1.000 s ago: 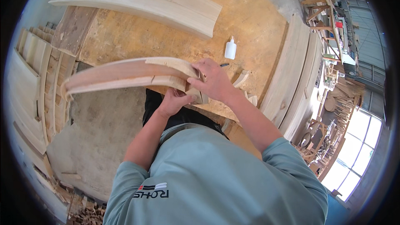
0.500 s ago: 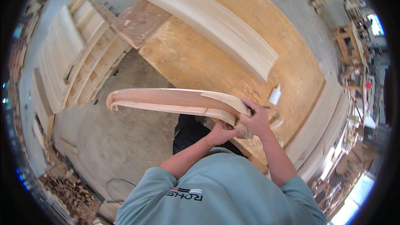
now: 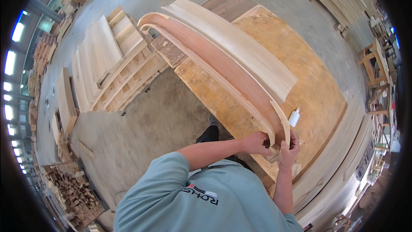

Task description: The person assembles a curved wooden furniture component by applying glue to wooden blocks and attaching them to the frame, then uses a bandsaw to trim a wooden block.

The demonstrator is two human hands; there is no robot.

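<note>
A long curved wooden piece [image 3: 223,62], hollow like a trough with a reddish inside and pale raised edges, lies at a slant above the workbench [image 3: 191,79]. Its far end curls over near the bench's far left corner. My left hand [image 3: 256,143] grips the left edge at the near end, fingers closed round it. On the opposite edge of the same end, my right hand [image 3: 289,148] is closed with thumb and fingers pinching the wood. Beyond it lies a pale, shaped board [image 3: 240,43]. A white squeeze bottle [image 3: 294,117] stands just past my right hand.
Stacked pale panels [image 3: 101,60] stand on the floor to the left. Long boards [image 3: 334,154] run along the bench's right side. A bin of wood offcuts [image 3: 75,195] sits at lower left, and wooden frames [image 3: 372,66] stand at far right.
The trough-shaped piece has swung from nearly crosswise to slanting away over the bench, its far end moving up and away. Both hands have shifted right with its near end. The view has shifted too.
</note>
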